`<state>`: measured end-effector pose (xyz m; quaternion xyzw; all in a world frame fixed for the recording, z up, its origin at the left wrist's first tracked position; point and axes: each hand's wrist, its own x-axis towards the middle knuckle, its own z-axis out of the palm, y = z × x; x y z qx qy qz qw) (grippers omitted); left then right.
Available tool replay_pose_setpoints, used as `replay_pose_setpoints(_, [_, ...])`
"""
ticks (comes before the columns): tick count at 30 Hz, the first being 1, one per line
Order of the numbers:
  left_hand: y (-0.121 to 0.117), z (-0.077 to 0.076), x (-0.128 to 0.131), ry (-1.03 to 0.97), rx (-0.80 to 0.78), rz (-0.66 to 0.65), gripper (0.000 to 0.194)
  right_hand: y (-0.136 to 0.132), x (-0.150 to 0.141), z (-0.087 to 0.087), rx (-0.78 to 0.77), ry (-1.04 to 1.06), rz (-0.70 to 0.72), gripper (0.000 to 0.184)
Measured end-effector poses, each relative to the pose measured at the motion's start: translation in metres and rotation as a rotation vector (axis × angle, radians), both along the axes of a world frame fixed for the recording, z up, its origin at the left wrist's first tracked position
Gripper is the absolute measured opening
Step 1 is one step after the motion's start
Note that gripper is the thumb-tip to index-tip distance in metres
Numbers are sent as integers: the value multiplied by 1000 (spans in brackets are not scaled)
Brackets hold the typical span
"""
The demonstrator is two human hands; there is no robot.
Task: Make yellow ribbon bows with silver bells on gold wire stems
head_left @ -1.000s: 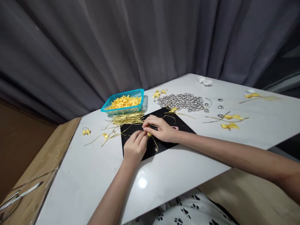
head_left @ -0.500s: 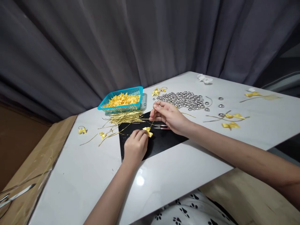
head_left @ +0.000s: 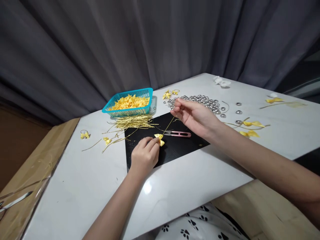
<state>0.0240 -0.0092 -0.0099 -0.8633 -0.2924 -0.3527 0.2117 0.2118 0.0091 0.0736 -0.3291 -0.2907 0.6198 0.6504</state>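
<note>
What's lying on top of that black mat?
Pink-handled snips lie on the black mat, and some gold cords overlap its far edge. The left hand holds a yellow bow over it. Whatever lies beneath that hand, or behind the right hand, is hidden.

Heavy dark grey fabric curtains (head_left: 160, 40) hang in deep vertical folds across the whole background. Before them stands a glossy white tabletop (head_left: 100, 186) with straight edges, a round glare of light (head_left: 148, 187) shining near its front. A tan cardboard surface (head_left: 22, 180) adjoins its left side. Below at right lies pale beige flooring (head_left: 262, 210); the dim far-right corner is hard to make out.
</note>
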Motion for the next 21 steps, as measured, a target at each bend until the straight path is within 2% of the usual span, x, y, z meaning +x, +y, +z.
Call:
replay_pose_setpoints(6, [-1, 1, 0, 21, 27, -16, 14, 4, 8, 3, -30, -59, -12, 28])
replay_pose_setpoints(9, [-1, 1, 0, 32, 34, -18, 15, 5, 12, 6, -134, -12, -6, 29])
replay_pose_setpoints(12, [-1, 1, 1, -19, -47, -26, 16, 7, 15, 6, -189, 14, 20, 31])
replay_pose_setpoints(13, [-1, 1, 1, -62, -123, -36, 16, 7, 16, 6, -182, 3, 34, 31])
replay_pose_setpoints(15, [1, 3, 0, -206, -382, -67, 14, 8, 14, 3, -175, -16, 52, 30])
replay_pose_setpoints(17, [4, 5, -3, -458, -747, -98, 9, 8, 11, -2, -200, -9, 74, 29])
replay_pose_setpoints(19, [7, 7, -6, -785, -1093, -98, 14, 6, 6, -6, -217, -35, 105, 27])
replay_pose_setpoints(21, [10, 10, -9, -1039, -1320, -65, 18, 3, 3, -9, -185, -120, 144, 26])
